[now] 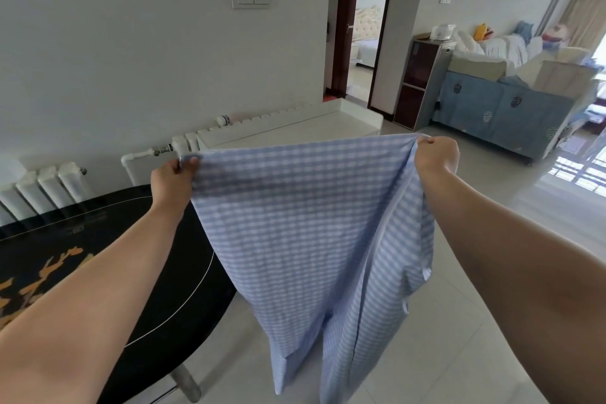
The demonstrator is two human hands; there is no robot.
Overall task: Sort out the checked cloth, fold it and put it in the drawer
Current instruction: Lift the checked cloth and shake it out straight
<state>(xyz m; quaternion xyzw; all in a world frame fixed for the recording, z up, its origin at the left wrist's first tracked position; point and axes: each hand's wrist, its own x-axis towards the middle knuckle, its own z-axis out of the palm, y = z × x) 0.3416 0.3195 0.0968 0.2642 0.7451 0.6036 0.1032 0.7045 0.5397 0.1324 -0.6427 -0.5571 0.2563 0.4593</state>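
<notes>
The checked cloth [305, 239] hangs in the air in front of me, blue and white, its long axis running straight down toward the tiled floor [442, 321] and its top edge stretched roughly level from side to side. The right side is doubled over on itself, so a second layer trails lower down – the bottom ends sit uneven. My left hand [172, 182] is pinched tight on the top left corner, my right hand [434, 157] is clamped on a bunched top right corner, and the two are held wide apart with the arms out. The lower left of the cloth hangs just beside the rim of the black round table [164, 289]. Behind it a white radiator [49, 187] runs along the wall.
</notes>
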